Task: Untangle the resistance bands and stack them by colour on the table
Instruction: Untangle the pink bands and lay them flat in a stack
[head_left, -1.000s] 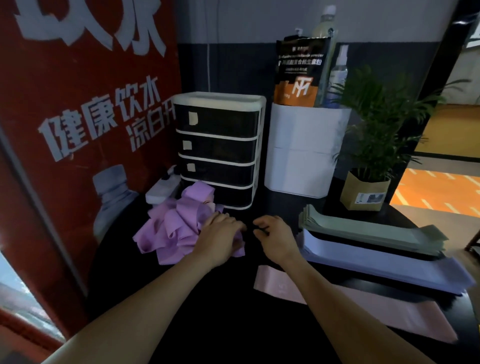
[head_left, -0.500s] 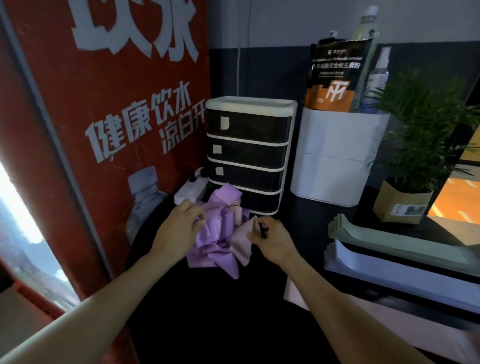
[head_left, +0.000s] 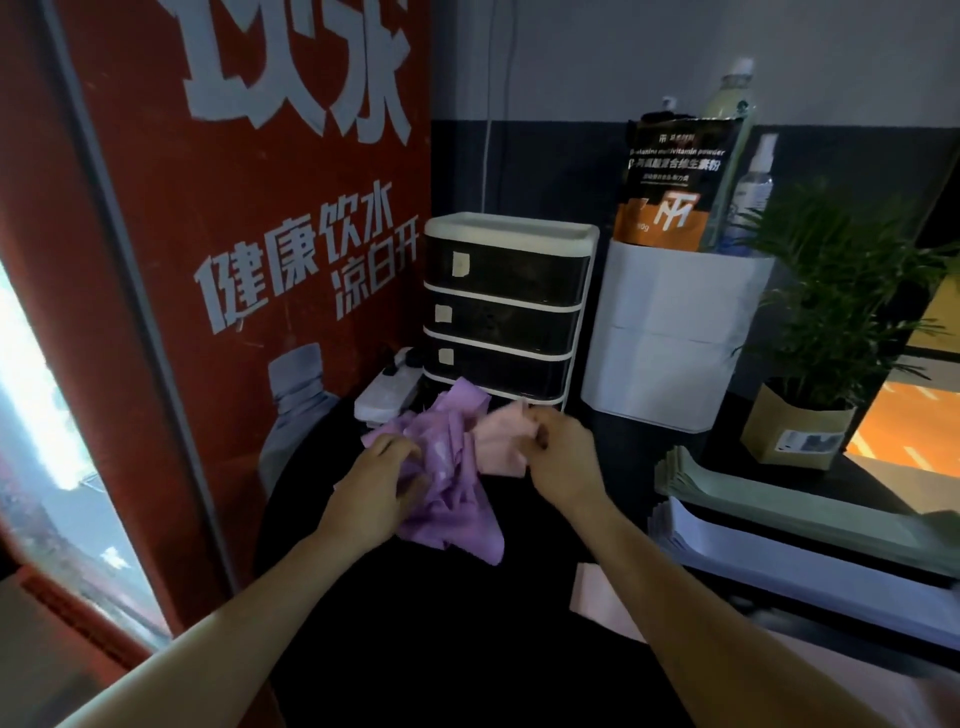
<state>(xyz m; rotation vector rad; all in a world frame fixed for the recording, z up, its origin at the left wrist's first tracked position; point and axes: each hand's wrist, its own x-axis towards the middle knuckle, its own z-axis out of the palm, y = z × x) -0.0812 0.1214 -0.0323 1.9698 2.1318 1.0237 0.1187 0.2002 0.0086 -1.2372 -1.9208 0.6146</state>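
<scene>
A tangled heap of purple resistance bands (head_left: 457, 483) lies on the black table (head_left: 441, 623) in front of the drawer unit. My left hand (head_left: 374, 493) grips the heap's left side. My right hand (head_left: 563, 457) pinches a pink band (head_left: 501, 441) that sticks out of the heap's right side. To the right lie flat stacks: green bands (head_left: 779, 499) at the back, pale lavender bands (head_left: 779, 556) in front of them, and a pink band (head_left: 602, 597) nearest me, partly hidden by my right forearm.
A white-framed drawer unit (head_left: 509, 306) stands just behind the heap, with a power strip (head_left: 389, 389) to its left. A white bin (head_left: 675, 332) holds a pouch and bottles. A potted plant (head_left: 810, 364) stands at the right. A red poster panel (head_left: 208, 260) walls the left.
Both hands moved onto the heap, the left going round to its left side. My right hand has pulled the pink band farther out to the right. The camera turned left.
</scene>
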